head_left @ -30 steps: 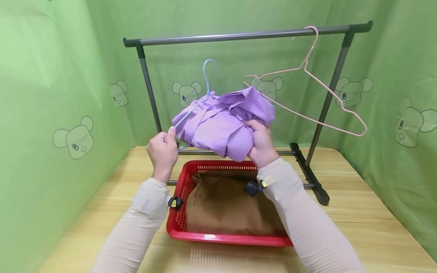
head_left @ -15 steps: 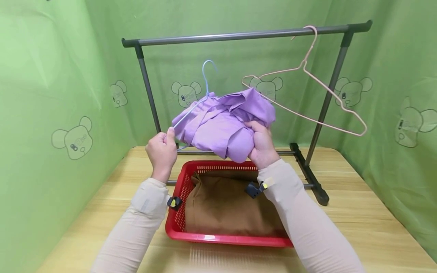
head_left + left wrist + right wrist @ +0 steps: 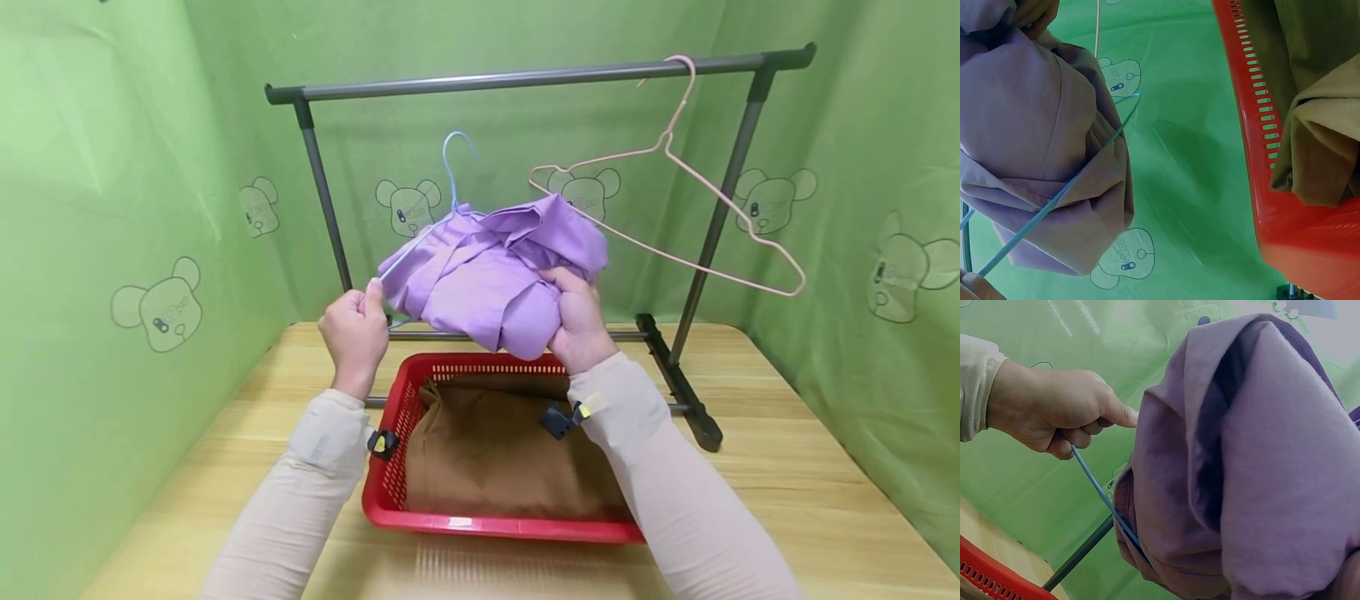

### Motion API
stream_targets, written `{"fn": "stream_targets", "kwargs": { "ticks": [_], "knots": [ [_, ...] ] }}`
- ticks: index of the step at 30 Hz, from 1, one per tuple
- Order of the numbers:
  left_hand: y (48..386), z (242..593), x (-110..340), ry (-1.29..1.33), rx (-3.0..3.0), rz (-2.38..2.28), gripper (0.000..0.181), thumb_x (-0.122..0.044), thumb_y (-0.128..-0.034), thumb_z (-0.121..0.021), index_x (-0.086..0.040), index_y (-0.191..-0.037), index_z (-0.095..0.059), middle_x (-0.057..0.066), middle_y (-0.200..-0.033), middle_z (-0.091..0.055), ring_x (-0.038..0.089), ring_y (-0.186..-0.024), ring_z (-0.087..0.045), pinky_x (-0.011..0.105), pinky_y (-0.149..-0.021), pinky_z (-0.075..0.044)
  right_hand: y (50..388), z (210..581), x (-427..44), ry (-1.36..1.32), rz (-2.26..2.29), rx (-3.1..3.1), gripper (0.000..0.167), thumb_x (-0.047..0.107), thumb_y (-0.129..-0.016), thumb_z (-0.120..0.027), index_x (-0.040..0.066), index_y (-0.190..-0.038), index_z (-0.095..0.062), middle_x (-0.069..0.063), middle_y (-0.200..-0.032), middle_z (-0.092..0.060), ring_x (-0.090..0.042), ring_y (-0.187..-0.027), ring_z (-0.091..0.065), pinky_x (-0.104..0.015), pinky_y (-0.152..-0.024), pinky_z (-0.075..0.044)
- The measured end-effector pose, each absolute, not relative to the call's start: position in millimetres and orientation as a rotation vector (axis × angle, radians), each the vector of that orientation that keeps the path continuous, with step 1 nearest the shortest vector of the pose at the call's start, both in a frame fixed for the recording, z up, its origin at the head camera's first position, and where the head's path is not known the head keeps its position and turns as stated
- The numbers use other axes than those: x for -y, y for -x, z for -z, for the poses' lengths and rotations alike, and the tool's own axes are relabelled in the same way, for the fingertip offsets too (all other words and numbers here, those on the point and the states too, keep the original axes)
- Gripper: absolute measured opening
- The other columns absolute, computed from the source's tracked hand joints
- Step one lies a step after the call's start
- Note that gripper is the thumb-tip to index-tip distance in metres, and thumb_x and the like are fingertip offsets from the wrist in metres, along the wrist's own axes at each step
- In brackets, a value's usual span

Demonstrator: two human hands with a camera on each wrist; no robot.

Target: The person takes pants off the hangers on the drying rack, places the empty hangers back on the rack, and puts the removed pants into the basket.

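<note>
A bunched purple garment (image 3: 480, 275) hangs in the air above the red basket, partly over a light blue wire hanger (image 3: 452, 171). My left hand (image 3: 356, 333) grips the hanger's left corner, its fingers curled round the wire. On the other side my right hand (image 3: 576, 321) holds the garment, thumb on top and fingers hidden beneath the cloth. In the right wrist view, the blue wire (image 3: 1099, 487) runs from the left fist into the folds. The hanger's right part is hidden by the cloth; its hook points up, apart from the rail.
A dark metal rack (image 3: 480, 83) stands behind, with a pink hanger (image 3: 720, 196) hooked on its rail at the right. Below, a red basket (image 3: 450, 523) on the wooden table (image 3: 780, 467) contains brown cloth (image 3: 510, 450). Green curtains (image 3: 180, 150) surround the table.
Almost nothing differs. Both hands keep their hold on the hanger and the purple garment; the right hand sits very slightly lower.
</note>
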State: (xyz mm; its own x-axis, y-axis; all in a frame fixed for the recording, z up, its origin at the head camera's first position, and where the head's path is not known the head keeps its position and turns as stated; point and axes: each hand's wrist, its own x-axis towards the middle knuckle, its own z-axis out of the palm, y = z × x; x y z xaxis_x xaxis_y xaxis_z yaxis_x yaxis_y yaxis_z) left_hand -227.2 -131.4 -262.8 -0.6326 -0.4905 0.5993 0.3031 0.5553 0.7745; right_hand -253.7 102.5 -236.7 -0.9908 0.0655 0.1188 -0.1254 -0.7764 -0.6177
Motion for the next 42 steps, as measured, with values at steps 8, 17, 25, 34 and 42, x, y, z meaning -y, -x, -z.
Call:
{"fn": "stream_targets", "kwargs": {
  "ticks": [8, 17, 25, 34, 42],
  "knots": [
    [227.0, 262.9, 132.9, -0.154, 1.93, 1.163, 0.048, -0.024, -0.095, -0.061, -0.016, -0.054, -0.037, -0.002, -0.05, -0.036, 0.018, -0.05, -0.036, 0.031, -0.056, -0.031, 251.6, 236.8, -101.8, -0.145, -2.859, 1.019, 0.033, -0.014, -0.088, -0.043, 0.011, -0.109, -0.045, -0.003, -0.114, -0.054, -0.018, -0.1, -0.056, -0.027, -0.09, -0.048],
    [228.2, 261.6, 133.1, -0.173, 1.933, 1.179, 0.048, -0.024, -0.0945, -0.062, -0.016, -0.055, -0.037, -0.002, -0.049, -0.036, 0.018, -0.051, -0.037, 0.031, -0.057, -0.032, 249.4, 235.8, -102.6, -0.168, -2.862, 1.026, 0.03, -0.014, -0.089, -0.043, 0.009, -0.108, -0.047, -0.004, -0.112, -0.056, -0.018, -0.098, -0.058, -0.027, -0.088, -0.049],
    [229.8, 260.9, 133.1, -0.182, 1.935, 1.18, 0.047, -0.024, -0.095, -0.061, -0.015, -0.055, -0.037, -0.003, -0.049, -0.036, 0.018, -0.05, -0.036, 0.031, -0.057, -0.032, 247.5, 235.3, -104.9, -0.179, -2.87, 1.005, 0.03, -0.015, -0.089, -0.042, 0.008, -0.108, -0.046, -0.004, -0.113, -0.055, -0.018, -0.098, -0.058, -0.027, -0.088, -0.049],
    [231.8, 263.0, 137.6, -0.196, 1.94, 1.146, 0.048, -0.025, -0.0953, -0.06, -0.016, -0.054, -0.038, -0.002, -0.049, -0.037, 0.021, -0.052, -0.038, 0.032, -0.057, -0.032, 245.4, 233.1, -106.8, -0.204, -2.846, 1.041, 0.029, -0.014, -0.09, -0.041, 0.007, -0.109, -0.048, -0.005, -0.113, -0.056, -0.018, -0.1, -0.058, -0.028, -0.094, -0.046],
    [229.2, 264.5, 139.4, -0.19, 1.941, 1.156, 0.048, -0.027, -0.0952, -0.06, -0.016, -0.054, -0.04, -0.003, -0.048, -0.037, 0.022, -0.051, -0.039, 0.032, -0.058, -0.032, 244.0, 228.1, -109.5, -0.215, -2.838, 1.058, 0.027, -0.013, -0.09, -0.041, 0.006, -0.107, -0.048, -0.005, -0.112, -0.056, -0.017, -0.098, -0.057, -0.027, -0.094, -0.045]
  ]
}}
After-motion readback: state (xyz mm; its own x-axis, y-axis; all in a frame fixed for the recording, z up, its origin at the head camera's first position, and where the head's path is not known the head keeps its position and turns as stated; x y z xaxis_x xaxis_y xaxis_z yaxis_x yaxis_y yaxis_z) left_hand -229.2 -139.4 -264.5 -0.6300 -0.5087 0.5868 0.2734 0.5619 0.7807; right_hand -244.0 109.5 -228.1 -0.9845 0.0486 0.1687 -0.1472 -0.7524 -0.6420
